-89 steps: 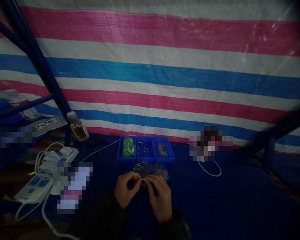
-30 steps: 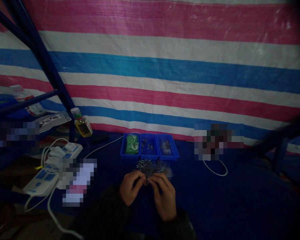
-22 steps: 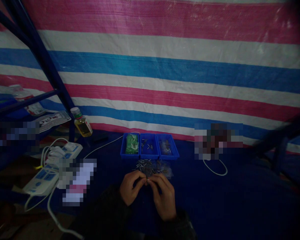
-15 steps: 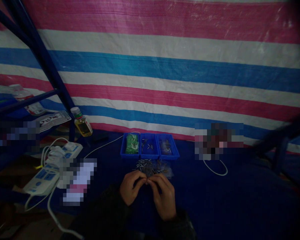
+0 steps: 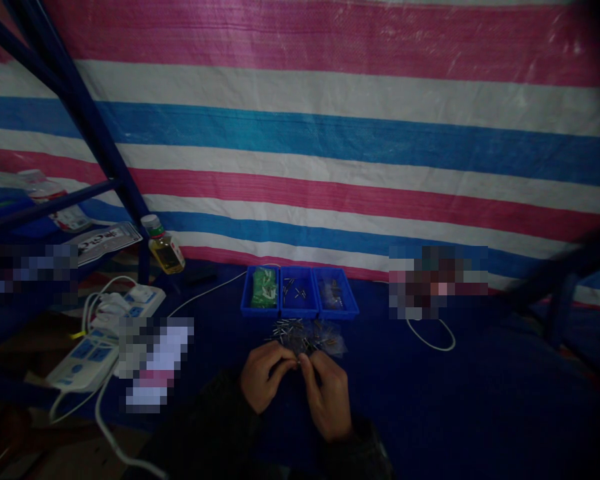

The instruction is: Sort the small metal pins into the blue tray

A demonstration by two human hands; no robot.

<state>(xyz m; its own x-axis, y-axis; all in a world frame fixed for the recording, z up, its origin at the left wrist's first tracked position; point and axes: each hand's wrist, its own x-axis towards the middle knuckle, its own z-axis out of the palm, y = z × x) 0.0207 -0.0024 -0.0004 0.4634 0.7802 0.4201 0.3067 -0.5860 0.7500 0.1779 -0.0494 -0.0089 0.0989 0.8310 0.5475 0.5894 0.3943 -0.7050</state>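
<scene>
My left hand and my right hand meet fingertip to fingertip over the dark blue tabletop. Thumb and fingers of each hand are pinched together; whatever lies between them is too small and dim to make out. Just beyond the fingertips is a loose pile of thin metal pins, and beside it on the right lie clear plastic bags. Behind these stand three joined blue trays: the left tray has green packets in it, the middle tray a few metal pins, the right tray clear bags with small parts.
A white power strip with plugs and cables lies at the left. Behind it stands a bottle of yellow liquid near a blue metal frame. A white cable loop lies on the right. A striped sheet hangs behind the table.
My right thumb and fingertips have shifted slightly where the two hands meet. Both hands stay in nearly the same place, and the trays and pile look unchanged.
</scene>
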